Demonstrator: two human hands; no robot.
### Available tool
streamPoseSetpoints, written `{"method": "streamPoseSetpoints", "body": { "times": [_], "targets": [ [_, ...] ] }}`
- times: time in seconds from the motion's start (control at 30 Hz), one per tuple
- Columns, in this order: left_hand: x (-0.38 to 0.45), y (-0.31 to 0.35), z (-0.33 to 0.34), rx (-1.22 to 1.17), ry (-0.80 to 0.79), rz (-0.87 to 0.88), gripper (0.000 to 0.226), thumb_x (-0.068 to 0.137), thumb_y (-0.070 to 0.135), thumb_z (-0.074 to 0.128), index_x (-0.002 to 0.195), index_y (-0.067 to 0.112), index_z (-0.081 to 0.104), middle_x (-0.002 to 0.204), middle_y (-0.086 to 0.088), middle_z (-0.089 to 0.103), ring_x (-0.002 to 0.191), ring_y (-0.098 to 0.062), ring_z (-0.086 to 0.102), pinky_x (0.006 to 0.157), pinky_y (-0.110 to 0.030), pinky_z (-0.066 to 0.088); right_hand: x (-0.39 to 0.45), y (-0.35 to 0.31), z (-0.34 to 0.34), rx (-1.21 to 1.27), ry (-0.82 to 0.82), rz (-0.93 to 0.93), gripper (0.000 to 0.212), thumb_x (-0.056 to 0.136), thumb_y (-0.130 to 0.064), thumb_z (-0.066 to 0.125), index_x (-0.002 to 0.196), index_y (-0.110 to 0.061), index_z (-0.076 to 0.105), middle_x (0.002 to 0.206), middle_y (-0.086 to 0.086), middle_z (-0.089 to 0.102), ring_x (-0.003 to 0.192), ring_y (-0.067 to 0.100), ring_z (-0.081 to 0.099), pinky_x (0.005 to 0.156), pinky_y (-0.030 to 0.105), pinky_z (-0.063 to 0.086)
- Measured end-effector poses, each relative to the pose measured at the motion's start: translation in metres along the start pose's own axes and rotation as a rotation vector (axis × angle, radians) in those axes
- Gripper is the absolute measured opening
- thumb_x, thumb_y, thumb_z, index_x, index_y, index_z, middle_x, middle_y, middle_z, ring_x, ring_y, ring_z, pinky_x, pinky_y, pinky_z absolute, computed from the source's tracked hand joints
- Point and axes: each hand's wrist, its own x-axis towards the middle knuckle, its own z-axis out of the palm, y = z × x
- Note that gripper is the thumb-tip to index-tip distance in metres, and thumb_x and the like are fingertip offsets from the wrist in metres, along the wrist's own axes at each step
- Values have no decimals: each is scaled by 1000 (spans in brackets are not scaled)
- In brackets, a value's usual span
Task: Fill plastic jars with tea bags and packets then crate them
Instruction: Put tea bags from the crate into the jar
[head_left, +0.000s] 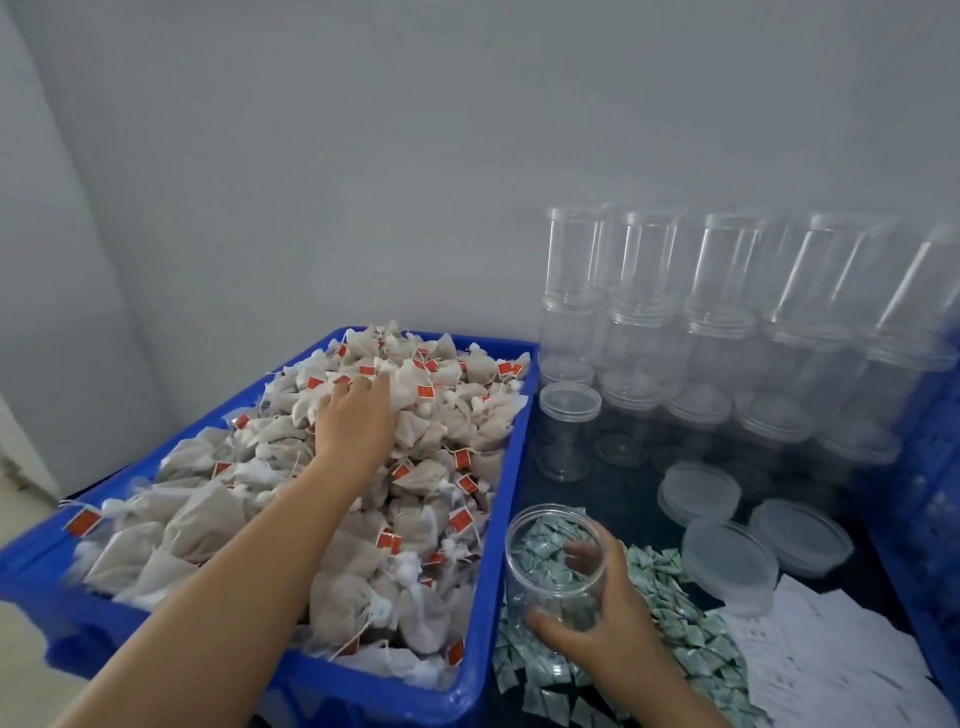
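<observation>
While the right hand (597, 618) grips the open jar (556, 566) upright, mouth up, left hand (353, 421) lies flat on the tea bags (415, 447) in the blue crate (511, 467), fingers (371, 387) spread, nothing pinched yet. Jar sits right of and nearer than those fingers. Green packets (670, 592) underneath. Jar contents hard to read through plastic.

We are in a small packing workroom: a blue crate (511, 467) heaped with tea bags (415, 467), stacked empty clear jars (727, 312) against a bare grey wall (363, 156), loose lids (698, 491) and piled packets (670, 613) on the dark tabletop (623, 493).
</observation>
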Motion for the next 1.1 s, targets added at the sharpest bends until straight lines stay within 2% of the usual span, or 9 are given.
{"method": "streamPoseSetpoints", "body": {
  "times": [0.17,0.27,0.37,0.47,0.67,0.77,0.87,0.97,1.1],
  "targets": [
    [6,-4,-13,-3,40,20,13,93,15,49,98,16,62,87,0,63,78,-21,53,88,-36,38,1,2,1,-60,5,-25,99,47,-67,83,119,-79,17,127,-25,44,116,-11,49,87,18,54],
    [9,-8,-15,6,20,38,23,98,27,46,81,17,57,67,7,48,69,-17,46,85,-34,37,-2,2,2,-43,15,-29,100,46,-67,84,121,-77,19,128,-22,45,119,-3,51,93,29,56],
    [11,-13,-17,-69,24,49,41,98,41,43,63,19,42,59,6,43,65,-18,50,77,-34,39,-3,3,2,-51,17,-41,103,46,-71,82,128,-69,19,127,-24,45,115,-15,47,96,28,53],
    [13,-14,-22,-180,18,44,46,96,47,45,61,18,43,59,3,47,62,-19,53,69,-33,45,-5,1,2,-43,5,-25,110,41,-79,81,131,-65,19,128,-24,45,114,-14,48,98,29,53],
    [15,-7,-38,-532,14,-7,50,92,39,58,56,16,32,53,3,37,48,-12,35,49,-27,28,-6,2,1,-24,-2,-7,121,39,-81,80,141,-54,22,128,-25,45,116,-9,50,105,35,50],
    [14,-1,-48,-691,-43,-43,49,89,41,62,59,9,40,56,-2,39,52,-14,34,51,-26,29,-6,2,2,-26,-4,-15,108,45,-72,82,133,-63,21,128,-25,45,116,-9,50,105,33,50],
    [11,9,-58,-881,-112,-59,49,84,45,65,86,-4,63,75,-16,63,63,-26,53,61,-34,45,-6,3,2,-22,-4,-15,101,48,-66,83,127,-69,19,129,-24,45,116,-9,51,104,32,50],
    [4,21,-67,-1038,-175,-13,24,86,36,67,89,13,71,81,-6,73,72,-26,68,76,-40,55,-6,4,2,-20,-1,-24,99,49,-66,83,124,-73,18,129,-25,45,114,-20,47,93,17,49],
    [-11,46,-72,-1143,-284,78,7,88,28,66,86,23,71,79,0,74,73,-22,70,70,-35,57,-5,4,2,-32,11,-29,95,50,-66,82,118,-80,17,128,-25,44,111,-25,43,82,6,47]
  ]
}}
